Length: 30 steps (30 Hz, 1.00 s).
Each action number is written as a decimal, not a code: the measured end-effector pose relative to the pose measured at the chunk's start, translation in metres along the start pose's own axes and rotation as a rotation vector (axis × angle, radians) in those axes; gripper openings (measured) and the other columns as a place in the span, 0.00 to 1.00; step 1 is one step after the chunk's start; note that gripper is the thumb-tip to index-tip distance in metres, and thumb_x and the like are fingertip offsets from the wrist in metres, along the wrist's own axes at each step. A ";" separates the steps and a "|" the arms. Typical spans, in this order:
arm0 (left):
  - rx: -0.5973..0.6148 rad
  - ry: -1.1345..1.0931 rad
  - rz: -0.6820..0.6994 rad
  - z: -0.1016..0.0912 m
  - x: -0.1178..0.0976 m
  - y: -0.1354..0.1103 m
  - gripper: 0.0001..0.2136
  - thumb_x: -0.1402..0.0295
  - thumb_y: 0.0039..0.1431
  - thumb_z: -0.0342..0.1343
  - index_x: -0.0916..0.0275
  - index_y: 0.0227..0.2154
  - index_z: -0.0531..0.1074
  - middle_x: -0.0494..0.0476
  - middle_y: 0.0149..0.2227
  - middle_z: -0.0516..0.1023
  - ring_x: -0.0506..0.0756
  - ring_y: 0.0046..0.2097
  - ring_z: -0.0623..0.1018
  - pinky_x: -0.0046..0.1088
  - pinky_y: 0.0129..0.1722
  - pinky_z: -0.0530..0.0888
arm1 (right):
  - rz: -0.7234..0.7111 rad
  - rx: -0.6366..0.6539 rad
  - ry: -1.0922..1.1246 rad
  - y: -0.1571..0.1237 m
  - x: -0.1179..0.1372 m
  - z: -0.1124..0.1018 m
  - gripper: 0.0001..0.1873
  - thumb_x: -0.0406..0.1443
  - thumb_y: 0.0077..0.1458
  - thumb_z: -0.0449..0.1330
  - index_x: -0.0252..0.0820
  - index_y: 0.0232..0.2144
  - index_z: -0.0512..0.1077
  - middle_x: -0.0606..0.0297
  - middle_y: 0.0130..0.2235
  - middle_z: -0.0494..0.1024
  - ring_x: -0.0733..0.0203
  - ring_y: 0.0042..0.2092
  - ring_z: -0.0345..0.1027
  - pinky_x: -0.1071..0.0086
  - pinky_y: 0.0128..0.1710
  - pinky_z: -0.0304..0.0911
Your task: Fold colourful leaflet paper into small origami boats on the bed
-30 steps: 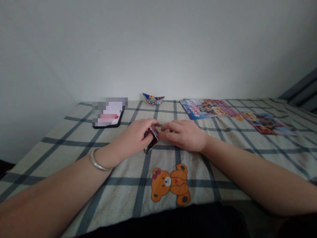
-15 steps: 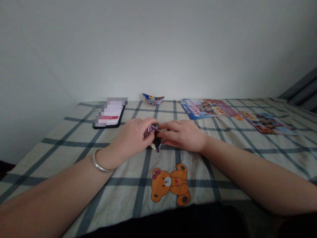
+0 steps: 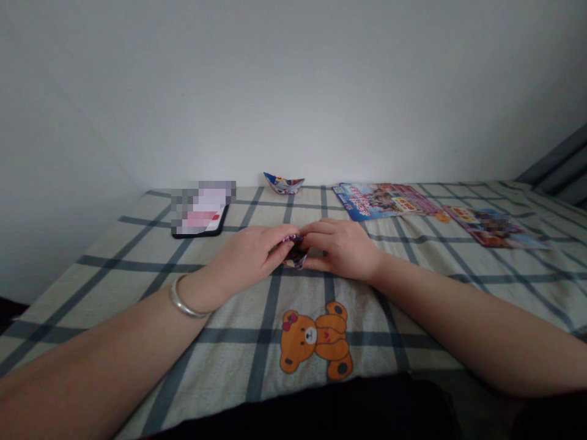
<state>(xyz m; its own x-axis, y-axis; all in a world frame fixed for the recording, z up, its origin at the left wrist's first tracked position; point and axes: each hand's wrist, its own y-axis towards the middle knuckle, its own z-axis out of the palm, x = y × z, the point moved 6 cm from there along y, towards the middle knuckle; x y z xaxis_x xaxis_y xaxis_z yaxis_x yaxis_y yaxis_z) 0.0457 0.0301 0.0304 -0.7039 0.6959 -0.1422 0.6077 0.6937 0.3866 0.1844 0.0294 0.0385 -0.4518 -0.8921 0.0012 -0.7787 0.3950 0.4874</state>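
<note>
Between my hands, low over the checked cloth, is a small folded piece of colourful printed paper (image 3: 295, 261), partly covered by my fingers. My left hand (image 3: 250, 247), with a silver bangle at its wrist, pinches the paper from the left between thumb and fingers. From the right, my right hand (image 3: 342, 247) grips it too, its fingers curled at the far side and its thumb at the near side. A finished-looking folded paper boat (image 3: 284, 184) of similar print stands beyond my hands, near the wall.
A phone (image 3: 208, 211) with a lit, partly blurred screen lies at the back left. Several printed flyers (image 3: 380, 200) lie at the back right, with another flyer (image 3: 495, 227) beside them. The checked cloth (image 3: 220, 379) carries a bear print (image 3: 316, 340) in front of me.
The folded paper has turned and shifted slightly right and away from me. My right thumb has come to its near side, and my fingers cover more of it.
</note>
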 end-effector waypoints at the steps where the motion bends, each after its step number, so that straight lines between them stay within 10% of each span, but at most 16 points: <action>1: 0.003 -0.007 0.007 0.000 0.000 0.000 0.13 0.64 0.69 0.41 0.61 0.46 0.69 0.56 0.41 0.78 0.56 0.41 0.77 0.32 0.41 0.71 | 0.015 -0.003 0.023 0.000 -0.001 0.000 0.19 0.49 0.61 0.55 0.40 0.37 0.75 0.60 0.45 0.79 0.57 0.44 0.72 0.67 0.40 0.64; 10: -0.009 -0.027 0.089 -0.002 -0.004 -0.002 0.24 0.47 0.66 0.41 0.60 0.50 0.67 0.58 0.42 0.78 0.58 0.43 0.78 0.34 0.42 0.71 | 0.171 -0.038 0.257 -0.002 -0.014 0.003 0.14 0.44 0.61 0.57 0.41 0.32 0.74 0.62 0.37 0.80 0.62 0.39 0.72 0.70 0.37 0.62; 22: -0.021 0.157 0.013 -0.002 -0.005 -0.002 0.11 0.61 0.66 0.49 0.62 0.41 0.72 0.57 0.37 0.79 0.58 0.39 0.78 0.35 0.38 0.70 | 0.400 -0.132 0.649 -0.008 -0.028 0.012 0.13 0.38 0.54 0.62 0.41 0.41 0.67 0.65 0.34 0.80 0.69 0.28 0.70 0.75 0.28 0.62; 30: -0.053 0.214 0.066 -0.002 -0.010 -0.002 0.10 0.65 0.66 0.49 0.63 0.40 0.73 0.57 0.34 0.79 0.58 0.36 0.78 0.35 0.36 0.71 | 0.356 -0.003 0.384 -0.003 -0.019 0.006 0.10 0.41 0.59 0.59 0.40 0.34 0.74 0.67 0.28 0.76 0.68 0.29 0.67 0.74 0.29 0.56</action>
<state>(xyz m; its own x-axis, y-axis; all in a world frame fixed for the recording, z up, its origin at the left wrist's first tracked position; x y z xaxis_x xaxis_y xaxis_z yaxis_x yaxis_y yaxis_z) 0.0508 0.0210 0.0331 -0.7287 0.6802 0.0791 0.6386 0.6334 0.4369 0.1927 0.0462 0.0313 -0.4957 -0.7193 0.4867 -0.6047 0.6881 0.4011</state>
